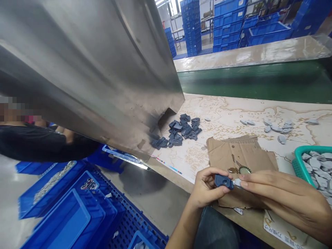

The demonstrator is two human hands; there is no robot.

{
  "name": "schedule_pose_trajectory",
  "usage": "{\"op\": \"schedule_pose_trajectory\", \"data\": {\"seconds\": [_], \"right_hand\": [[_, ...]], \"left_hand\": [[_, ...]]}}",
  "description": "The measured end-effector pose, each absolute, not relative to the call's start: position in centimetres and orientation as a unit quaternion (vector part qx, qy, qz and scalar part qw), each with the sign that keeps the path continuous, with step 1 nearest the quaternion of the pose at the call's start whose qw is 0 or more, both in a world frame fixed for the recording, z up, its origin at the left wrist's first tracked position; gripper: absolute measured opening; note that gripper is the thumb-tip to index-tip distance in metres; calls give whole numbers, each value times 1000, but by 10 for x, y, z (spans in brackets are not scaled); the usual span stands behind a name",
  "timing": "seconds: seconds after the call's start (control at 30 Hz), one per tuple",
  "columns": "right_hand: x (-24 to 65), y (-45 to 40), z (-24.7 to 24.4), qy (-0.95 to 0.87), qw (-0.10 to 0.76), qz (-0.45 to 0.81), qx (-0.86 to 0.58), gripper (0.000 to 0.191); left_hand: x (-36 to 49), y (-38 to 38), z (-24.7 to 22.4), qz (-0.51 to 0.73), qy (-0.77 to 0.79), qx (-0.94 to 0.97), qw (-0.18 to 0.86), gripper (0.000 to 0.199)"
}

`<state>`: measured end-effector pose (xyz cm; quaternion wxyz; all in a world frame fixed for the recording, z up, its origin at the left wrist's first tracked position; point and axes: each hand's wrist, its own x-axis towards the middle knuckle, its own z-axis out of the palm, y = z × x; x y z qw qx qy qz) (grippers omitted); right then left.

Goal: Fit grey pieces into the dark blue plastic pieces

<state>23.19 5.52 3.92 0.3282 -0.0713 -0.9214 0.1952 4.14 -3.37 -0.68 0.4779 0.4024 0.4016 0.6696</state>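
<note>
My left hand (204,190) pinches a small dark blue plastic part (222,181) with a recess in its face, thumb in front and fingers behind. With thumb and fingertips, my right hand (282,192) grips a small light grey piece (237,182), whose tip meets the blue part's right end. Both hands are above the near half of a stained cardboard sheet (218,152). Just beyond the fingers, a bottle cap (244,169) lies on the cardboard beside a wet brown spot. A heap of similar dark blue parts (185,130) lies farther left on the table.
A green basket (297,166) of grey pieces stands at the right. Loose grey pieces (276,128) lie behind the cardboard. A large metal sheet (124,76) slants over the table's left side. Beyond runs a green belt (249,83). Blue crates and a person (38,143) are at left.
</note>
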Motion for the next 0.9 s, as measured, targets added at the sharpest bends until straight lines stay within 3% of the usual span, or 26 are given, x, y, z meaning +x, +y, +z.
{"op": "schedule_pose_trajectory", "data": {"seconds": [0.43, 0.7, 0.9], "right_hand": [[232, 58, 44, -929, 304, 207, -41, 41], [231, 60, 47, -933, 301, 195, -17, 41], [238, 58, 39, -953, 265, 145, -19, 47]], "left_hand": [[41, -34, -11, 651, 400, 419, 491, 40], [39, -34, -7, 671, 340, 420, 508, 24], [36, -34, -9, 638, 368, 401, 544, 32]]}}
